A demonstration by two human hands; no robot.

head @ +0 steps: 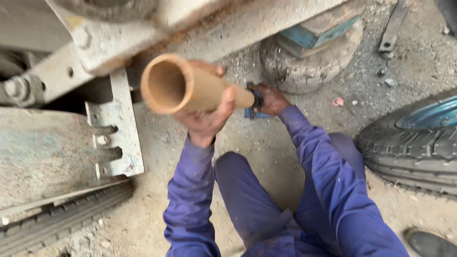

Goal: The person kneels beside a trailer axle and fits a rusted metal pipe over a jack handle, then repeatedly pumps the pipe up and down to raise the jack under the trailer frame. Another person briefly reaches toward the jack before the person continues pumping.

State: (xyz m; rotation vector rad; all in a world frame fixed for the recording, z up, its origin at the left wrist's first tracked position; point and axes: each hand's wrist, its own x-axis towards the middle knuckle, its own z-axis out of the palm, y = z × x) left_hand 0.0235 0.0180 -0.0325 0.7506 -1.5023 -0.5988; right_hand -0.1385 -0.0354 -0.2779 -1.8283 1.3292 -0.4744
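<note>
Centre frame, upper half: tan funnel-shaped tube [190, 85], wide open mouth toward the camera, narrow end toward centre right. Left hand [207, 116] is wrapped around the flared body; right hand [271, 99] is clenched at the narrow end, next to a blue-and-black fitting [254, 107]. Tube looks rigid, thick-walled and matte, likely moderate weight and not slippery. Best grip: the taper behind the mouth. Around it: rusty steel chassis bracket [116, 128], treaded tyre [409, 152], gritty ground [266, 157].
</note>
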